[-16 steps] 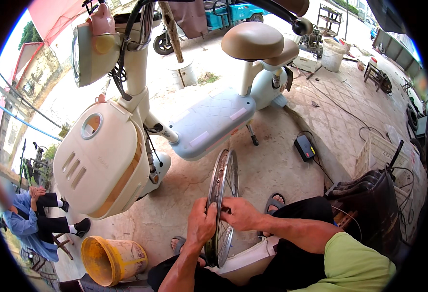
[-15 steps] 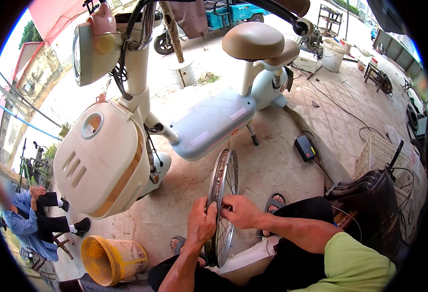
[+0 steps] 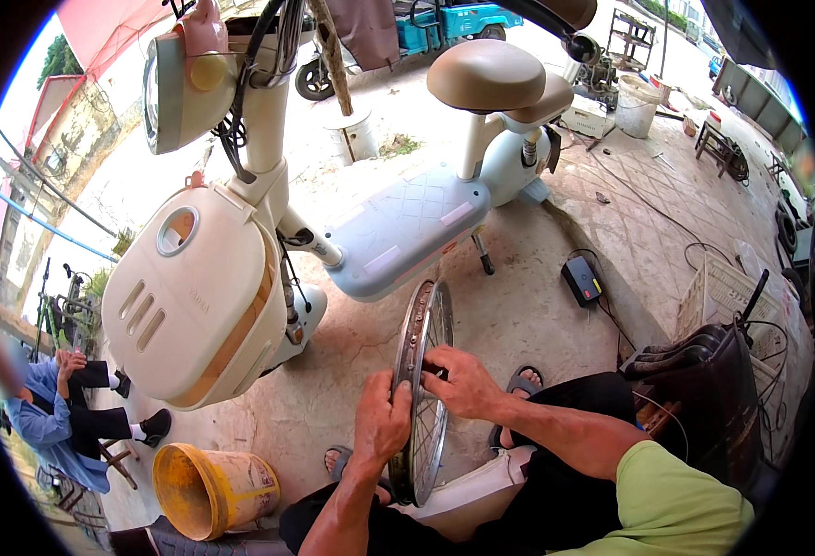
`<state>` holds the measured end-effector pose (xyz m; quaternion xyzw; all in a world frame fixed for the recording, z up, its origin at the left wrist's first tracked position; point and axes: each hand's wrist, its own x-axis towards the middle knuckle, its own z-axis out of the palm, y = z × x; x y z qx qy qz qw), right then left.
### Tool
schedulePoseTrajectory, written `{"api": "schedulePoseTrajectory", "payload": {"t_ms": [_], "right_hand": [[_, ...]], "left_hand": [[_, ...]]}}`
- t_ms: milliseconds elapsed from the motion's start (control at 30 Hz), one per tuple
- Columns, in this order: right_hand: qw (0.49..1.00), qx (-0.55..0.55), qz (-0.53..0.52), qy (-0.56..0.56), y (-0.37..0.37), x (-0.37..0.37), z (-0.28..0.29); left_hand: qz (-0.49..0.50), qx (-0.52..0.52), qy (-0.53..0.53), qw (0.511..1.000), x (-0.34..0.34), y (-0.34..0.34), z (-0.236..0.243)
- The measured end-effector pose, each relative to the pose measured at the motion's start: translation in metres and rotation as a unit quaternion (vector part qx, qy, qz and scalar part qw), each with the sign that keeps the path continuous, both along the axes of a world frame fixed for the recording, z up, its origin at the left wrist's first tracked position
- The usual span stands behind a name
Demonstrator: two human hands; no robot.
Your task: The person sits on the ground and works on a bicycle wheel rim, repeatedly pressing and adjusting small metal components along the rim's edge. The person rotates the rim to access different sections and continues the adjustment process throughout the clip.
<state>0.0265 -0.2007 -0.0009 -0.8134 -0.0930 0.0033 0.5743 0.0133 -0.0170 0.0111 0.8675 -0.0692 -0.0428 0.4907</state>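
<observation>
A spoked wheel (image 3: 413, 345) with a bare metal rim stands upright between my legs, its edge turned toward me. My left hand (image 3: 382, 419) is closed around the near side of the rim, thumb lying along its outer face. On the other side, my right hand (image 3: 468, 385) has its fingers bent in a pinch at the rim's inner edge, beside the spokes. What exactly lies between those fingertips is hidden. Just beyond the wheel stands a cream electric scooter with a pale blue footboard (image 3: 407, 236).
A yellow bucket (image 3: 250, 486) lies tipped at lower left, near a seated person (image 3: 50, 417) in a blue shirt. To the right are a black charger box (image 3: 581, 281) with a cable, a plastic crate (image 3: 709, 296) and a dark container (image 3: 695, 417). A blue cargo tricycle (image 3: 454, 23) stands behind.
My right hand has moved slightly up along the rim, its fingers bent differently. My left hand keeps its hold on the wheel, which stays nearly in place.
</observation>
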Motion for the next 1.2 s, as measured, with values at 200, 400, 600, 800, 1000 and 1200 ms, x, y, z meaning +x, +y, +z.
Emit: {"api": "schedulePoseTrajectory", "payload": {"t_ms": [200, 400, 600, 800, 1000, 1200], "right_hand": [[0.998, -0.008, 0.024, -0.052, 0.002, 0.005, -0.007], [0.997, -0.011, 0.027, -0.066, 0.006, 0.009, -0.013], [0.996, -0.015, 0.012, -0.09, 0.012, 0.008, -0.015], [0.994, -0.034, 0.024, -0.103, 0.013, 0.008, -0.015], [0.994, -0.02, 0.047, -0.102, 0.009, 0.008, -0.015], [0.994, -0.016, 0.031, -0.106, 0.009, 0.009, -0.019]], "left_hand": [[-0.002, -0.005, -0.002, 1.0, -0.001, 0.002, -0.001], [0.001, 0.002, 0.001, 1.0, -0.001, 0.005, -0.001], [0.016, -0.021, -0.027, 0.999, -0.001, 0.002, 0.003], [0.009, -0.023, -0.019, 1.0, 0.0, 0.004, 0.004], [0.0, -0.036, -0.012, 0.999, 0.0, 0.003, 0.003], [0.002, -0.037, -0.014, 0.999, 0.002, 0.001, 0.002]]}}
